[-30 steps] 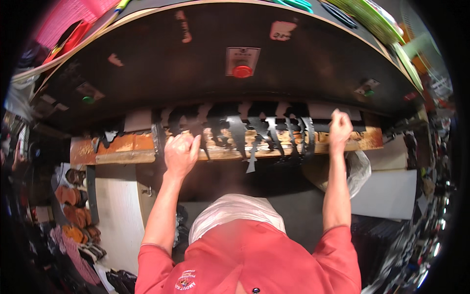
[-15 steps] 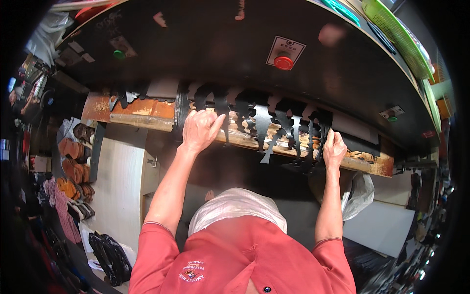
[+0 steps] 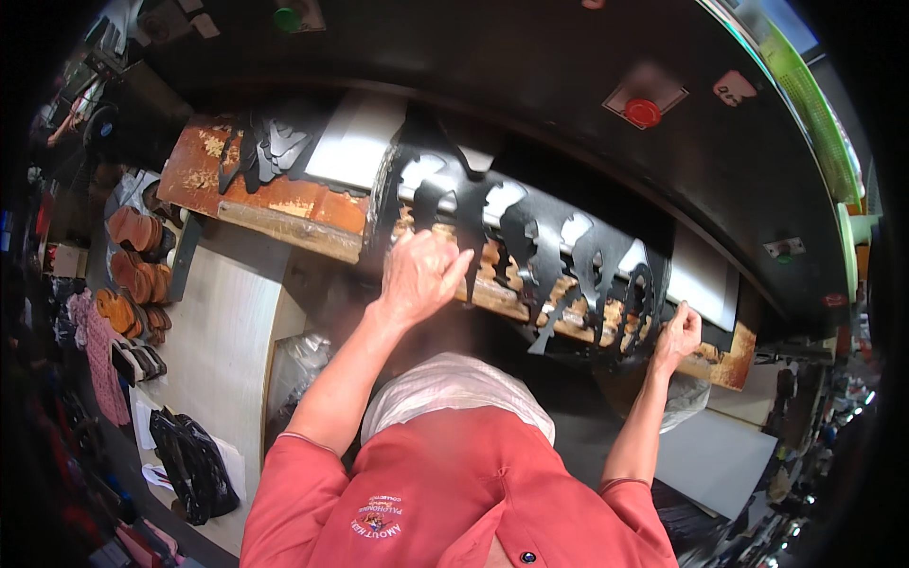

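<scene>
Press housing [image 3: 530, 104], black and curved, arches over everything beyond both hands, with a red button [image 3: 643, 112] up past the right hand. Under it, a worn orange cutting board [image 3: 284, 204] runs across from beyond the left hand to just past the right one. Over the board lies a black sheet [image 3: 530, 246], the piece in work, already full of shoe-part-shaped cutouts; it spans the gap between the two hands, with pale board showing through the holes. White panels [image 3: 355, 142] lie on the board beyond the left hand and beyond the right.

The left hand [image 3: 421, 275] rests on the near edge of the sheet, fingers loosely curled and thumb out; whether it pinches the sheet or only presses it I cannot tell. The right hand [image 3: 677, 331] is closed into a fist at the sheet's far end, seemingly gripping its edge.

Judging by the many holes, most of the cutting from this sheet looks done, and little uncut material remains between them. More black cut shapes [image 3: 270, 151] sit on the board out to the left of the left hand, which suggests earlier pieces are set aside. What appears left is handling the spent sheet itself. Stacks of brown soles [image 3: 133, 265] stand on the floor well left of the left hand.
</scene>
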The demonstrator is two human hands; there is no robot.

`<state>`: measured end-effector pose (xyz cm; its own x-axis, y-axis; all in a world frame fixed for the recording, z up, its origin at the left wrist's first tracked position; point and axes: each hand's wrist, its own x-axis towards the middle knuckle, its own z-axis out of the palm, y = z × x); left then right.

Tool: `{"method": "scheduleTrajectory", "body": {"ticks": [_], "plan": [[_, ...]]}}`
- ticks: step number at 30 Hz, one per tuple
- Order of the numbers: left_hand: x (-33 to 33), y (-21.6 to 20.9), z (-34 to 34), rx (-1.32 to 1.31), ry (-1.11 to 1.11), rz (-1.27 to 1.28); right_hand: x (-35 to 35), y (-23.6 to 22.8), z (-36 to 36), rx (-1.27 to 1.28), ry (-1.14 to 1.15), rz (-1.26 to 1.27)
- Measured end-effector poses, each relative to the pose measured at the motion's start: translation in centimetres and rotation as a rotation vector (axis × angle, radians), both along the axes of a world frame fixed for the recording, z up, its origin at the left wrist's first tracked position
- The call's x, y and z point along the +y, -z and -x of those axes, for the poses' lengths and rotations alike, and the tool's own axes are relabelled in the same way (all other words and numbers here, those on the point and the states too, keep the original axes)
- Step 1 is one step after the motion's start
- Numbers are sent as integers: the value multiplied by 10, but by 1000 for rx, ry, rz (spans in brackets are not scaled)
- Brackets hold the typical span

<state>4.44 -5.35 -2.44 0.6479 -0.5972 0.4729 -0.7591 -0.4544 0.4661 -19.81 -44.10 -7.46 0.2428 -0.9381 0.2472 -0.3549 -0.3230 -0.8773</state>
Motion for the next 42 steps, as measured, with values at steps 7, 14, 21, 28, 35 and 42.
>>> {"method": "scheduleTrajectory", "body": {"ticks": [7,14,21,28,35,42], "plan": [[2,-34,-19,223,167,-226,73,-79,-162,16,-588,16],[-9,-61,-114,297,-12,49,173,-94,-336,481,-881,234],[-32,-20,-156,27,-110,-71,178,-102,-364,412,-868,224],[-38,-27,-159,74,-118,-33,135,-116,-359,201,-936,-306],[-61,-31,-144,144,80,-195,129,-118,-356,-49,-950,-588],[-60,-23,-143,110,72,-183,103,-113,-351,-367,-928,-830]]}}
